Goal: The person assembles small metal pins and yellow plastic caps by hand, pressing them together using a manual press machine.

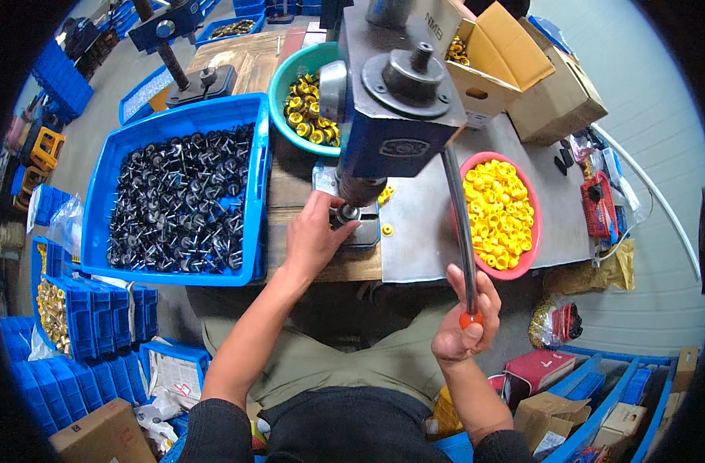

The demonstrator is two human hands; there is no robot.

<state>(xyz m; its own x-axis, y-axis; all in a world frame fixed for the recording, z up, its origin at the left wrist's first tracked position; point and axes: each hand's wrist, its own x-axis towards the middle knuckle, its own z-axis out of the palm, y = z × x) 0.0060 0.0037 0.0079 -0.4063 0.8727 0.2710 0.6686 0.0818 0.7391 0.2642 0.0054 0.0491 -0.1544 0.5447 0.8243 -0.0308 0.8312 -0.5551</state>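
Observation:
My right hand (pixel 462 324) grips the red knob at the end of the long metal lever (pixel 460 224) of a blue hand press (pixel 391 108). My left hand (pixel 315 235) reaches under the press ram, its fingers pinching a small dark part (pixel 345 214) on the grey base plate (pixel 366 231). A loose yellow cap (pixel 387 229) lies just right of the base. A pink bowl of yellow caps (pixel 501 212) stands to the right of the lever.
A big blue tray of black stemmed parts (pixel 179 197) fills the left of the bench. A teal bowl of yellow and black pieces (pixel 306 104) sits behind the press. Cardboard boxes (pixel 522 69) stand at the back right. Blue bins (pixel 82 324) and boxes crowd the floor.

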